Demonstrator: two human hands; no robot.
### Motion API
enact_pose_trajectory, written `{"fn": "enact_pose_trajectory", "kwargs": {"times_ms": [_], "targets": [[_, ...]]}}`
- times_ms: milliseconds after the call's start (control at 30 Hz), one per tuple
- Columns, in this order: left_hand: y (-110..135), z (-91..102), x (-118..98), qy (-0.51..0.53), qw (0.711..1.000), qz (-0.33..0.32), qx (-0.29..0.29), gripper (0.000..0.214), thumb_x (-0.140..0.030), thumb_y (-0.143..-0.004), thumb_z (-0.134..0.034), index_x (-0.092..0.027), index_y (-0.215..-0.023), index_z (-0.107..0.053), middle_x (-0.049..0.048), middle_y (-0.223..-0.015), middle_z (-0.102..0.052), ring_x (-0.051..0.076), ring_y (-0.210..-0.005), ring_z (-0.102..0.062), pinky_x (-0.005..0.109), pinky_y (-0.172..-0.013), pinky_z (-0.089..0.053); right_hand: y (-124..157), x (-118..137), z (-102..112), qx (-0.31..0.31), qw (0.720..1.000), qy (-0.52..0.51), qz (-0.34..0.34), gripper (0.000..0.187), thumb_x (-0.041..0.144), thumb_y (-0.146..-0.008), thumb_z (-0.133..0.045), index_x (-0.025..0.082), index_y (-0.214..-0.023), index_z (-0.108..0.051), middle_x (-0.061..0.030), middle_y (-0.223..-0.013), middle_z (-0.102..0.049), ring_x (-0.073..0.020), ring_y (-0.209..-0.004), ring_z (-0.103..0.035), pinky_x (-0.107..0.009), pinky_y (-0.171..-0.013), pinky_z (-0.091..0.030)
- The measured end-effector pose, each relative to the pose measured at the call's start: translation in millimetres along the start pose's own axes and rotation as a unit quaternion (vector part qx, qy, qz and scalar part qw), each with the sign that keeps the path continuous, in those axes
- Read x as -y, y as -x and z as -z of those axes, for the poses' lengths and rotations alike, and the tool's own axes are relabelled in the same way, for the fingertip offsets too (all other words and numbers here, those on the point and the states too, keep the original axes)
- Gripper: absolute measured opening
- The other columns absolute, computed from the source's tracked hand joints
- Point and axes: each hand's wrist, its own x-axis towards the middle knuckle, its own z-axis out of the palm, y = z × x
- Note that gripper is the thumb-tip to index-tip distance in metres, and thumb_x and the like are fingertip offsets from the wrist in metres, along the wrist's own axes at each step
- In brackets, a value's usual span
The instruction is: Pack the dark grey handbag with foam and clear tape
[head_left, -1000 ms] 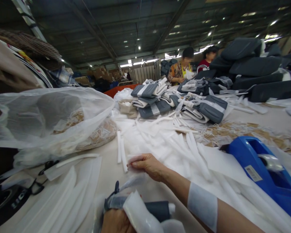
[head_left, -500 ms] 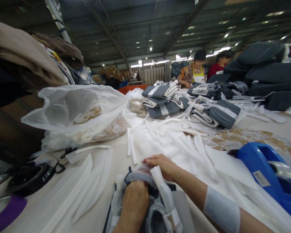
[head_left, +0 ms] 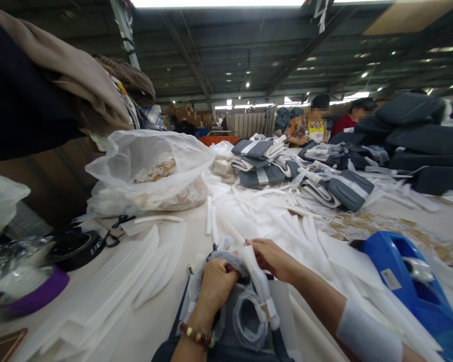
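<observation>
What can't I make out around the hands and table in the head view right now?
All in the head view:
- Left hand: fingertips hidden by the curled hand itself; grip unclear.
- Right hand: some fingertips hidden behind the white tube.
- Dark bag: near end cut off by the bottom edge.
- Label on the blue dispenser: print too small.
- Plastic sack: contents blurred by its cloudy film.

Dark bag (head_left: 230, 353) cut off at bottom. Left grip (head_left: 216, 281): fingertips mostly hidden. Label (head_left: 390, 279) on blue dispenser (head_left: 377, 251) unreadably small.
</observation>
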Motion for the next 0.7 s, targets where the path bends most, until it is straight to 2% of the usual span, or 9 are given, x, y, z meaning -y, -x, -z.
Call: {"fn": "enact_pose_trajectory", "kwargs": {"times_ms": [67, 133, 167, 233, 300, 367, 433, 533, 700], "targets": [[2.9, 1.2, 0.8, 0.032, 0.999, 0.024, -0.012, 0.012, -0.024, -0.061, -0.062, -0.016, -0.056, -0.069, 0.0009, -0.055, -0.063, 0.020, -0.060, -0.058, 0.029, -0.062, -0.044, 15.3, 4.7, 2.5, -0.086, 0.994, 0.047, 0.039, 0.035, 0.042, -0.071, -0.057, 0.015, -0.092, -0.058, -0.0067, -0.081, -0.062, -0.0214, -0.078, -0.059, -0.035, -0.074, -0.046], [5.9, 3.3, 1.3, 0.079, 0.996, 0.036, -0.019, 0.011, -0.024, -0.058, -0.066, -0.014, -0.053, -0.068, -0.0003, -0.049, -0.059, 0.016, -0.052, -0.054, 0.025, -0.054, -0.039, 36.1, 6.3, -1.8, -0.157, 0.974, 0.106, 0.127, 0.037, 0.039, -0.074, -0.056, 0.018, -0.104, -0.056, -0.0098, -0.102, -0.061, -0.0236, -0.096, -0.056, -0.037, -0.086, -0.043], [7.2, 4.6, 1.4, 0.108, 0.993, 0.038, -0.022, 0.011, -0.024, -0.058, -0.067, -0.014, -0.054, -0.068, -0.0002, -0.049, -0.060, 0.015, -0.051, -0.053, 0.025, -0.053, -0.039, 46.5, 4.3, -6.3, -0.173, 0.955, 0.147, 0.192, 0.035, 0.037, -0.077, -0.055, 0.019, -0.107, -0.055, -0.0099, -0.108, -0.060, -0.0239, -0.101, -0.055, -0.038, -0.090, -0.041], [9.2, 7.6, 1.7, 0.173, 0.984, 0.035, -0.034, 0.010, -0.023, -0.057, -0.069, -0.013, -0.059, -0.070, 0.0009, -0.055, -0.064, 0.015, -0.054, -0.056, 0.024, -0.056, -0.042, 62.8, -6.1, -17.5, -0.170, 0.897, 0.245, 0.325, 0.028, 0.031, -0.081, -0.052, 0.021, -0.107, -0.057, -0.0092, -0.109, -0.062, -0.0237, -0.103, -0.055, -0.038, -0.091, -0.042], [10.3, 10.2, 2.2, 0.238, 0.969, 0.032, -0.052, 0.012, -0.023, -0.055, -0.072, -0.013, -0.062, -0.070, 0.0019, -0.058, -0.066, 0.015, -0.057, -0.058, 0.025, -0.059, -0.045, 70.4, -21.5, -27.5, -0.155, 0.835, 0.336, 0.407, 0.028, 0.022, -0.082, -0.050, 0.021, -0.109, -0.057, -0.0087, -0.107, -0.063, -0.0239, -0.102, -0.056, -0.039, -0.090, -0.043], [11.1, 12.3, 2.6, 0.298, 0.952, 0.032, -0.065, 0.016, -0.022, -0.053, -0.075, -0.013, -0.065, -0.068, 0.0021, -0.059, -0.066, 0.015, -0.056, -0.060, 0.026, -0.060, -0.047, 70.2, -34.1, -33.5, -0.162, 0.811, 0.384, 0.410, 0.033, 0.016, -0.079, -0.049, 0.020, -0.110, -0.056, -0.0090, -0.109, -0.063, -0.0247, -0.104, -0.055, -0.041, -0.090, -0.043], [11.9, 14.1, 2.7, 0.351, 0.934, 0.029, -0.067, 0.021, -0.021, -0.052, -0.076, -0.012, -0.069, -0.068, 0.0021, -0.060, -0.067, 0.015, -0.056, -0.062, 0.026, -0.061, -0.048, 66.6, -38.3, -36.2, -0.174, 0.817, 0.413, 0.362, 0.031, 0.015, -0.076, -0.050, 0.018, -0.106, -0.056, -0.0097, -0.106, -0.063, -0.0253, -0.103, -0.055, -0.042, -0.089, -0.043], [14.0, 17.4, 1.9, 0.412, 0.909, 0.013, -0.053, 0.026, -0.018, -0.052, -0.077, -0.013, -0.076, -0.068, 0.0010, -0.062, -0.068, 0.014, -0.057, -0.063, 0.026, -0.062, -0.049, 62.8, -29.1, -38.6, -0.178, 0.832, 0.447, 0.277, 0.027, 0.016, -0.072, -0.057, 0.017, -0.099, -0.057, -0.0091, -0.101, -0.063, -0.0256, -0.099, -0.057, -0.040, -0.086, -0.043], [21.1, 23.5, 0.4, 0.477, 0.878, -0.031, 0.008, 0.037, -0.020, -0.052, -0.080, -0.015, -0.087, -0.071, 0.0013, -0.068, -0.071, 0.014, -0.061, -0.064, 0.026, -0.066, -0.049, 63.5, -6.8, -47.8, -0.163, 0.824, 0.490, 0.233, 0.023, 0.023, -0.073, -0.066, 0.020, -0.095, -0.064, -0.0088, -0.102, -0.065, -0.0291, -0.101, -0.057, -0.042, -0.085, -0.039]]}}
